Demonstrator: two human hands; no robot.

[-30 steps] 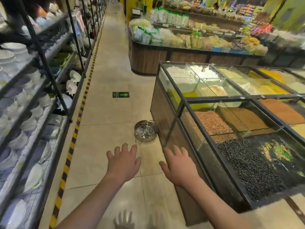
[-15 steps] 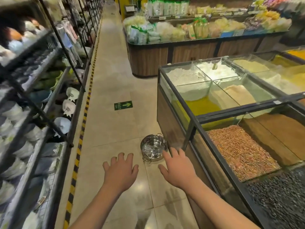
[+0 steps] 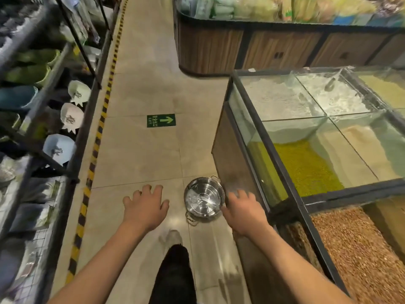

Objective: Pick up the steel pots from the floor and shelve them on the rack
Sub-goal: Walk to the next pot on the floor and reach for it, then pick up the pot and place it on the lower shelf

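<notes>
A shiny steel pot (image 3: pixel 203 199) with two small side handles sits upright on the tiled floor, close against the corner of the glass grain counter. My left hand (image 3: pixel 145 206) hovers to the pot's left, palm down, fingers spread, holding nothing. At the pot's right rim is my right hand (image 3: pixel 242 210), fingers spread and empty; contact with the pot is unclear. The dark metal rack (image 3: pixel 72 154) runs along the left side of the aisle.
The rack holds bowls and plates on several tiers. A glass-topped grain counter (image 3: pixel 276 159) walls the right side. A yellow-black striped line (image 3: pixel 96 139) runs along the rack's foot. A green exit arrow sticker (image 3: pixel 161 120) lies ahead. My dark trouser leg and shoe (image 3: pixel 173 266) are below.
I have walked forward up the aisle; the pot has come from well ahead of my hands to lying between them. Both hands stayed open and spread.
</notes>
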